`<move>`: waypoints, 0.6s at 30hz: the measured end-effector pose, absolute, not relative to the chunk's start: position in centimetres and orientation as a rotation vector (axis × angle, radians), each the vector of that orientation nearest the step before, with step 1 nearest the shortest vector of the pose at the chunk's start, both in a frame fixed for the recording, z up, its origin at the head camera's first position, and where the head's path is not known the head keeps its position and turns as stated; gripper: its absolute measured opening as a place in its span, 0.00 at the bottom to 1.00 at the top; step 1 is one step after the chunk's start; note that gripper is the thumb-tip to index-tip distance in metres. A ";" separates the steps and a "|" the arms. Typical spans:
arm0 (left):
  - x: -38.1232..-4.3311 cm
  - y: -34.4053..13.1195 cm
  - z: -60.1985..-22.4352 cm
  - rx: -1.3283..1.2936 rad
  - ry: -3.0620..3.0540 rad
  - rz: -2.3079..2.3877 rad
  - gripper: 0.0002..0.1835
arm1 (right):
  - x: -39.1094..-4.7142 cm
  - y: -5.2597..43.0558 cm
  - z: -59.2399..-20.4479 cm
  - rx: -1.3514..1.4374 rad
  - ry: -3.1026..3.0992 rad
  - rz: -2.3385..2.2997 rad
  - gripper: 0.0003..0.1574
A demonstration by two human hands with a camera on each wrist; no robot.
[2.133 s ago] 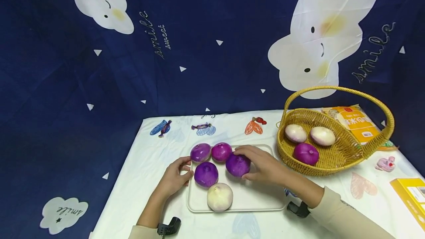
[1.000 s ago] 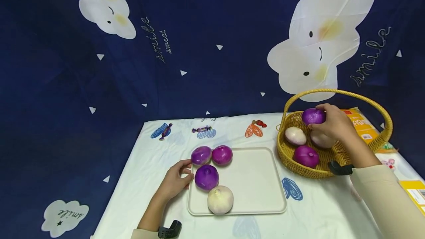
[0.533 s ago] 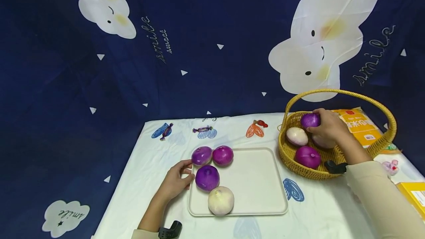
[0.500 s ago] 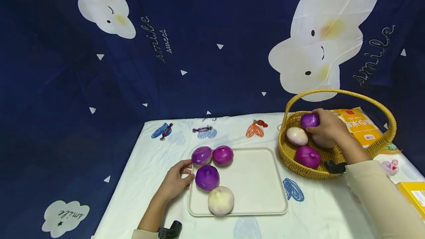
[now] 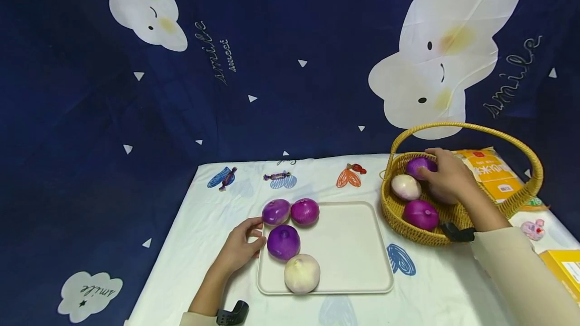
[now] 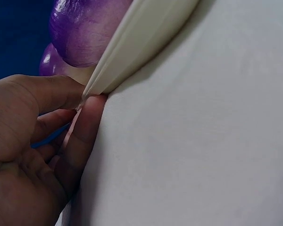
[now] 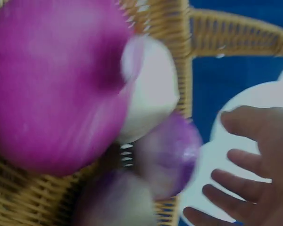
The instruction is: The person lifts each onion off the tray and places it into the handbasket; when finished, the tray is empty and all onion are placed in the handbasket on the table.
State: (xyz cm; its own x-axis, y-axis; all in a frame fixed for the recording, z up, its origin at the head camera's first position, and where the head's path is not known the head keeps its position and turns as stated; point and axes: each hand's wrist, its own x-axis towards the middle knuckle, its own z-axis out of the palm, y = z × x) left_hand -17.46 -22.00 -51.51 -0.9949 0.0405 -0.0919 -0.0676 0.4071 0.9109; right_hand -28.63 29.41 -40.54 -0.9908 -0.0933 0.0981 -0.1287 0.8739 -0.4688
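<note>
My left hand pinches the left rim of a cream tray, thumb above and a finger beneath in the left wrist view. On the tray's left side sit a violet onion, a magenta onion, a dark purple onion and a white onion. My right hand is over the wicker basket, its fingers spread and apart from the onions in the right wrist view. At the basket's back lies a purple onion, with a white onion and a magenta onion nearer. Another onion is partly hidden beneath the hand.
The basket's tall handle arches over the right forearm. An orange food packet lies behind the basket. Right of it are a small pink figure and a yellow box. Wrapped candies lie along the table's back.
My right hand carried a purple onion from the tray to the back of the basket and has let go of it. The left hand has stayed at the tray's rim.
</note>
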 end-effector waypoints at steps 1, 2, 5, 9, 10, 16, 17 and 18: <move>-17.4 -22.0 -51.5 -0.020 2.549 1.659 0.27 | -28.0 29.3 -40.2 0.160 -2.920 0.761 0.39; -17.4 -21.9 -51.5 -0.016 2.547 1.660 0.27 | -27.4 29.2 -39.8 0.148 -2.863 0.767 0.35; -17.4 -22.0 -51.4 -0.015 2.541 1.660 0.27 | -25.5 28.2 -38.7 0.139 -2.699 0.783 0.23; -17.4 -22.1 -51.3 -0.016 2.552 1.662 0.27 | -23.6 26.0 -37.4 0.270 -2.548 0.785 0.09; -17.4 -22.1 -51.3 -0.014 2.559 1.659 0.27 | -23.3 25.4 -37.2 0.322 -2.527 0.791 0.07; -17.5 -22.2 -51.4 -0.009 2.564 1.646 0.27 | -22.5 21.1 -36.8 0.666 -2.478 0.818 0.02; -17.5 -22.2 -51.4 -0.011 2.558 1.648 0.27 | -22.5 20.3 -37.0 0.717 -2.484 0.827 0.03; -17.5 -22.1 -51.4 -0.013 2.551 1.652 0.27 | -22.5 19.5 -37.3 0.762 -2.494 0.835 0.05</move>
